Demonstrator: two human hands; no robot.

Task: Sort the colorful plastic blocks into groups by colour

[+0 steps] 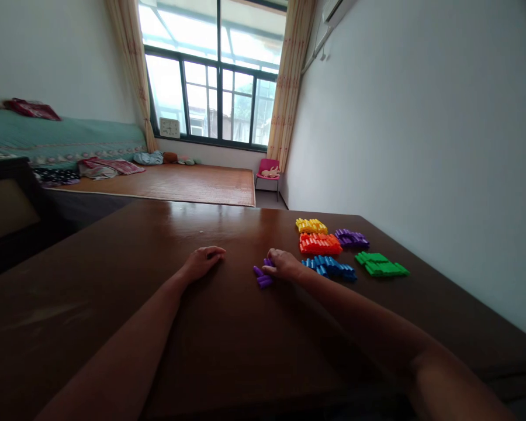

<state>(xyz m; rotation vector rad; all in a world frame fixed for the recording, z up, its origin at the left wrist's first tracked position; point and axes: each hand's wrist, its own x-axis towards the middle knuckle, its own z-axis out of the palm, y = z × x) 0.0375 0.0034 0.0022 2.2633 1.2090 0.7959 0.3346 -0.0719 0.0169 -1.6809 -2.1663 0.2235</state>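
Note:
On the brown table (219, 327), my right hand (284, 264) reaches over a few short purple plastic tubes (264, 282). Its thumb and fingers close around a purple tube (267, 262) at the upper side of this loose group; the palm side is hidden. To the left, my left hand (203, 262) rests on the tabletop with loosely bent fingers, a gap by the thumb and nothing visible in it. Just beyond my right wrist lies a bundle of blue tubes (328, 266), partly covered by the forearm.
Further bundles of similar tubes lie on the right: orange (319, 243), yellow (311, 225), purple (352, 238) and green (381, 264). A white wall (421, 146) runs along the table's right side. Behind the table are a bed (193, 182) and a pink chair (269, 166).

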